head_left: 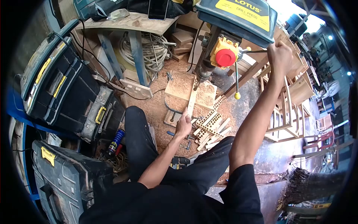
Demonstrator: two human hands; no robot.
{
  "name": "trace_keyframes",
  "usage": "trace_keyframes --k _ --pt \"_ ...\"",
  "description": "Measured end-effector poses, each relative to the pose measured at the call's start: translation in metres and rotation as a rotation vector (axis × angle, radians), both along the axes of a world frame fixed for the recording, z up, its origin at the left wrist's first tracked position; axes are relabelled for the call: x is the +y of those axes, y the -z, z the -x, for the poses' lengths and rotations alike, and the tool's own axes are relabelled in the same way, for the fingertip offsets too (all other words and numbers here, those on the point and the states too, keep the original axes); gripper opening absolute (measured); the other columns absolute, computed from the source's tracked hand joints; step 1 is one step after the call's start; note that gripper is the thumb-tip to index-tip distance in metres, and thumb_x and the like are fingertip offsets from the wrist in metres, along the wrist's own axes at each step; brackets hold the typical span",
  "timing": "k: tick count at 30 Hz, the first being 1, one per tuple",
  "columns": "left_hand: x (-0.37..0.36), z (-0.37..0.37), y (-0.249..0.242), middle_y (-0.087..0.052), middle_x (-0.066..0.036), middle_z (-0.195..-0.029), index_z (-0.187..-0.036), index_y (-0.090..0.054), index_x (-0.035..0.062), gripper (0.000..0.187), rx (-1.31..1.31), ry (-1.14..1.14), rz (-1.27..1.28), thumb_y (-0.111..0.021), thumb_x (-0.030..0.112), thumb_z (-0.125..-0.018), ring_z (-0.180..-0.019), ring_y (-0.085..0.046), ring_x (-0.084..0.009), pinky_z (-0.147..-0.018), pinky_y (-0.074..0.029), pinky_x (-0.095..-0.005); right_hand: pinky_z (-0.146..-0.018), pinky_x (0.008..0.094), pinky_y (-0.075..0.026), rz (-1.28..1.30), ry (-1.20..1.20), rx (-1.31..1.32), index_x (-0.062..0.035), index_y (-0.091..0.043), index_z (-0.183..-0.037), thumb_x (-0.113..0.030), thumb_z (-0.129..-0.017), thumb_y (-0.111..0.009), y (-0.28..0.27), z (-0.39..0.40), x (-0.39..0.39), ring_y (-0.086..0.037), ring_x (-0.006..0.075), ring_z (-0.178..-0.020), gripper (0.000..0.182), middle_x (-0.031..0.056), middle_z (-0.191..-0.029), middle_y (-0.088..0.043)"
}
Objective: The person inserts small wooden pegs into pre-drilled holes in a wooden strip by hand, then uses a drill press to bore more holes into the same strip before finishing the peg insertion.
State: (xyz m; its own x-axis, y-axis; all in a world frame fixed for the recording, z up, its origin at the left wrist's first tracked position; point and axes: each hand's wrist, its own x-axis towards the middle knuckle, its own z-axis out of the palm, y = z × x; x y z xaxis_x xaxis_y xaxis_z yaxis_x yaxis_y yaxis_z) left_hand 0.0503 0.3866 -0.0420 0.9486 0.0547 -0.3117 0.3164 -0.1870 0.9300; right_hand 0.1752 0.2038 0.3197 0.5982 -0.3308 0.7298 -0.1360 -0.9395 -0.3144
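My left hand (184,126) is closed around the near end of a narrow wooden strip (191,101). The strip's far end lies on a pale wooden board (176,89) under the drill press (238,18). Below the chuck (204,73), the drill bit (195,86) points down at the strip and overlaps it in this view. Up at the right, my right hand (279,56) grips the end of a feed lever (257,51) on the press. Another lever with a yellow knob (237,96) hangs down, beside the red stop button (225,58).
Drilled wooden strips (209,128) lie piled right of my left hand, amid sawdust. A clamp (172,110) sits by the board. Black toolboxes (71,179) stand at left, near a blue spray can (116,141). Coiled cable (147,52) hangs under a bench; wooden frames (285,112) stand at right.
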Motion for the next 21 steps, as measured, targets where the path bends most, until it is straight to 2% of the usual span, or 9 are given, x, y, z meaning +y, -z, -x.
trace_keyframes --k 1,3,4,6,11,13,17,18,21 --pt "0.002 -0.001 0.000 -0.053 -0.024 -0.128 -0.147 -0.025 0.0156 0.049 0.025 0.010 0.001 -0.035 0.021 -0.099 -0.113 -0.055 -0.0369 -0.096 -0.044 -0.0415 -0.069 0.0402 -0.050 0.064 0.019 0.060 -0.0055 -0.069 -0.078 -0.040 -0.080 -0.065 -0.011 -0.025 -0.010 -0.066 0.0338 -0.076 0.035 0.0180 -0.075 -0.066" --pt "0.004 -0.003 -0.001 -0.052 -0.023 -0.129 -0.147 -0.026 0.0167 0.049 0.069 0.028 0.007 -0.036 0.021 -0.099 -0.113 -0.055 -0.0369 -0.096 -0.044 -0.0414 -0.077 0.0390 -0.050 -0.010 -0.039 0.240 -0.0047 -0.071 -0.087 -0.030 -0.080 -0.063 -0.030 -0.062 -0.022 -0.066 0.0324 -0.090 0.027 0.0190 -0.088 -0.068" --pt "0.002 -0.001 -0.002 -0.051 -0.022 -0.130 -0.146 -0.026 0.0183 0.050 -0.047 -0.006 -0.074 -0.037 0.020 -0.098 -0.113 -0.055 -0.0370 -0.096 -0.044 -0.0410 -0.078 0.0391 -0.050 -0.054 -0.032 0.286 -0.0036 -0.071 -0.088 -0.027 -0.080 -0.061 -0.036 -0.083 -0.030 -0.066 0.0317 -0.092 0.027 0.0189 -0.090 -0.068" --pt "0.000 -0.006 -0.002 -0.053 -0.021 -0.128 -0.144 -0.032 0.0162 0.047 -0.006 -0.031 -0.004 -0.038 0.019 -0.097 -0.107 -0.058 -0.0308 -0.090 -0.047 -0.0376 -0.080 0.0393 -0.049 -0.143 -0.021 0.403 -0.0015 -0.070 -0.092 -0.023 -0.079 -0.059 -0.033 -0.108 -0.037 -0.065 0.0303 -0.096 0.027 0.0188 -0.093 -0.069" --pt "-0.002 -0.018 -0.010 -0.051 -0.018 -0.132 -0.144 -0.035 0.0181 0.046 0.038 -0.067 0.019 -0.039 0.018 -0.097 -0.115 -0.054 -0.0285 -0.096 -0.043 -0.0373 -0.077 0.0388 -0.051 -0.207 -0.039 0.373 0.0013 -0.070 -0.091 -0.019 -0.079 -0.057 -0.029 -0.120 -0.044 -0.068 0.0275 -0.089 0.027 0.0193 -0.093 -0.069" --pt "-0.007 -0.023 0.014 -0.054 -0.018 -0.128 -0.144 -0.034 0.0180 0.047 -0.108 -0.089 -0.110 -0.040 0.018 -0.097 -0.102 -0.060 -0.0271 -0.086 -0.048 -0.0367 -0.078 0.0385 -0.051 -0.194 -0.050 0.479 0.0022 -0.070 -0.089 -0.021 -0.079 -0.059 -0.034 -0.109 -0.038 -0.068 0.0271 -0.090 0.027 0.0200 -0.094 -0.069" --pt "-0.011 -0.029 0.034 -0.057 -0.018 -0.123 -0.145 -0.032 0.0173 0.048 -0.093 -0.071 -0.069 -0.040 0.017 -0.098 -0.076 -0.064 -0.0236 -0.064 -0.053 -0.0336 -0.082 0.0410 -0.051 0.006 -0.082 0.182 -0.0074 -0.072 -0.090 -0.025 -0.079 -0.059 -0.021 -0.090 -0.038 -0.068 0.0304 -0.089 0.024 0.0151 -0.090 -0.070" --pt "-0.011 -0.029 0.032 -0.053 -0.018 -0.127 -0.145 -0.031 0.0161 0.048 -0.063 -0.061 -0.027 -0.038 0.018 -0.098 -0.088 -0.059 -0.0260 -0.074 -0.050 -0.0351 -0.081 0.0420 -0.050 0.056 -0.046 0.090 -0.0112 -0.073 -0.085 -0.026 -0.079 -0.058 -0.014 -0.087 -0.040 -0.066 0.0343 -0.086 0.022 0.0153 -0.086 -0.069" --pt "-0.007 -0.024 0.008 -0.043 -0.018 -0.138 -0.146 -0.028 0.0129 0.048 0.011 -0.025 0.049 -0.035 0.019 -0.099 -0.119 -0.047 -0.0316 -0.100 -0.039 -0.0382 -0.077 0.0411 -0.050 0.127 -0.076 0.039 -0.0082 -0.071 -0.075 -0.028 -0.078 -0.057 -0.010 -0.039 -0.026 -0.065 0.0364 -0.080 0.024 0.0180 -0.078 -0.067"
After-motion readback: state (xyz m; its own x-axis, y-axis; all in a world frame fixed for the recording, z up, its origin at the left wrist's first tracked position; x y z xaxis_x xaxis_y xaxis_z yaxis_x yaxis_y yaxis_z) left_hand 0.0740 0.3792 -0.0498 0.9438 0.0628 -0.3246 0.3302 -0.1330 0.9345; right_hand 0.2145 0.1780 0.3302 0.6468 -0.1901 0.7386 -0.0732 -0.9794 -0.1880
